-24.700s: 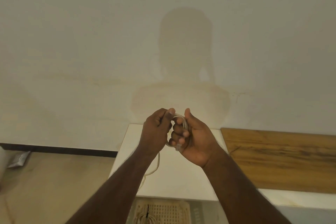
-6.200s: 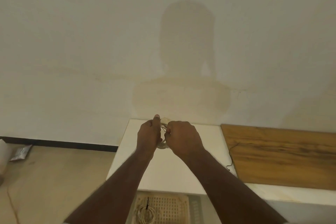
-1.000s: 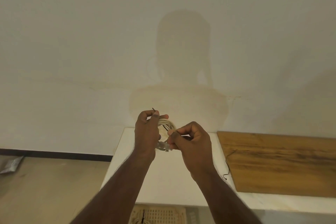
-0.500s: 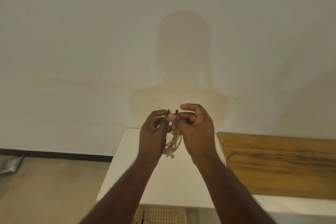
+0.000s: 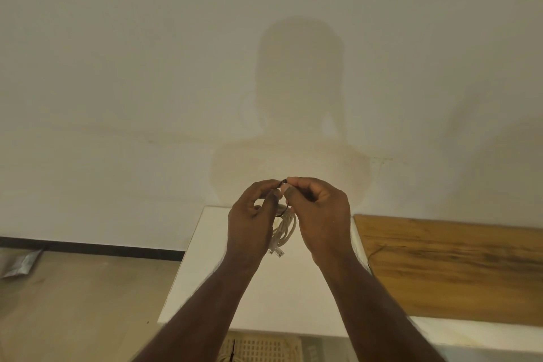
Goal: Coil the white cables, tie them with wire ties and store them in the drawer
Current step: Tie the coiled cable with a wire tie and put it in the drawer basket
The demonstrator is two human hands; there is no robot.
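Note:
A coiled white cable (image 5: 284, 231) hangs between my two hands above the white cabinet top (image 5: 264, 297), its clear plug at the bottom. A thin black wire tie (image 5: 282, 212) loops around the coil's upper part. My left hand (image 5: 252, 222) and my right hand (image 5: 318, 214) pinch the tie's two ends together at the top, fingertips touching. Most of the coil's upper part is hidden behind my fingers.
Below the cabinet top an open drawer holds a cream perforated basket (image 5: 261, 347) with a tied cable inside. A brown wooden board (image 5: 458, 270) lies to the right, with a loose black wire tie (image 5: 371, 256) at its left edge. A foil packet (image 5: 19, 263) lies on the floor at left.
My hands have come closer together at the top, and the tie ends now meet between my fingertips. The coil hangs lower between my hands than a second ago.

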